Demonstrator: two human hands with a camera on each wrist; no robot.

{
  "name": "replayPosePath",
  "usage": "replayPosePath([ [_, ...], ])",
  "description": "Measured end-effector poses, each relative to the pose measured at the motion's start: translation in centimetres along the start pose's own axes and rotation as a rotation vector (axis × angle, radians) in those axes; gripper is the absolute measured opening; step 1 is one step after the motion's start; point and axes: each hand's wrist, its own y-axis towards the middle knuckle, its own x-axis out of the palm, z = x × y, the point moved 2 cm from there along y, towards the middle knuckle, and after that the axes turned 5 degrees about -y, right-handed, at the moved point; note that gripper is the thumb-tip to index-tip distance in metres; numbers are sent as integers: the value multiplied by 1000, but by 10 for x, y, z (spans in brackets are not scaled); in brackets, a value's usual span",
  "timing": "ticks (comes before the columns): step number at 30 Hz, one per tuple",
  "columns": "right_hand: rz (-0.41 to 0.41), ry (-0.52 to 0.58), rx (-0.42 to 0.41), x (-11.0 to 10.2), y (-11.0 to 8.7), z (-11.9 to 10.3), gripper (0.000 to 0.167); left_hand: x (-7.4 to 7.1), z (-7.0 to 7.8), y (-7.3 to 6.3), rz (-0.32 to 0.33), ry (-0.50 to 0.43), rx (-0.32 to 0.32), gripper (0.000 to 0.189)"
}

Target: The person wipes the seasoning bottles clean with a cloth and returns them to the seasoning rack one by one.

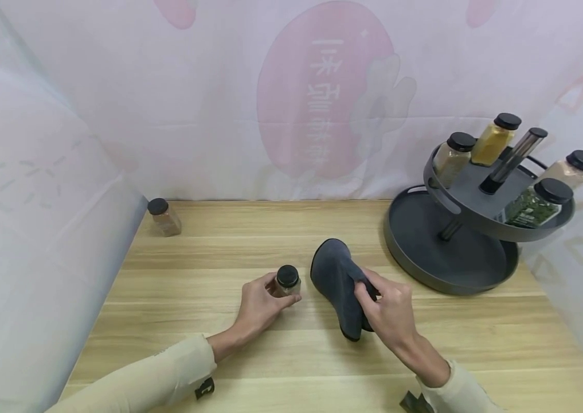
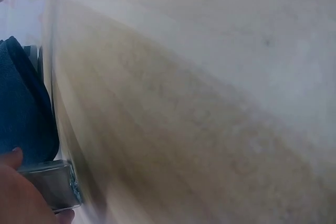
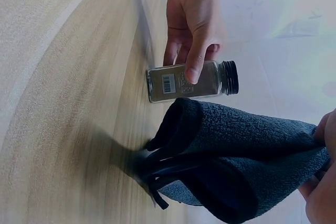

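a small square glass jar [image 1: 288, 280] with a black lid is held upright between thumb and fingers of the left hand [image 1: 262, 302], near the middle of the wooden table [image 1: 208, 252]; whether its base is touching the wood cannot be told. a dark cloth [image 1: 335, 278] is pinched in the right hand [image 1: 388, 307], its folds hanging loosely just beside the jar, apart from it in the head view. the step in hand is judged to be the bringing together of jar and cloth, perhaps for a wipe. for the next move, a steady left grip would be called for, with the cloth brought across and wrapped against the glass. four lidded jars are borne on the upper tier of a two-tier rack [image 1: 425, 246] to the right, and another jar [image 1: 166, 219] is left standing at the back left.
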Motion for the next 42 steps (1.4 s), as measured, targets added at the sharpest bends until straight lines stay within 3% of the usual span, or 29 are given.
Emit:
replayPosePath([
  [7,3,-2,2,1,-1,1,23,-1,-3,1,11,-15,-13,44],
  [13,13,12,-5,1,-1,0,27,-5,-1,5,-48,-47,-39,40],
  [21,23,33,-7,3,3,-8,28,-19,17,10,-215,-145,-22,42],
  [24,26,49,-18,5,5,-12,27,-24,27,11,-256,-131,2,39],
  [30,42,75,-52,10,10,-23,26,-29,42,12,-286,-84,25,34],
  [42,49,131,-74,23,13,-40,26,-28,58,14,-308,-97,55,40],
])
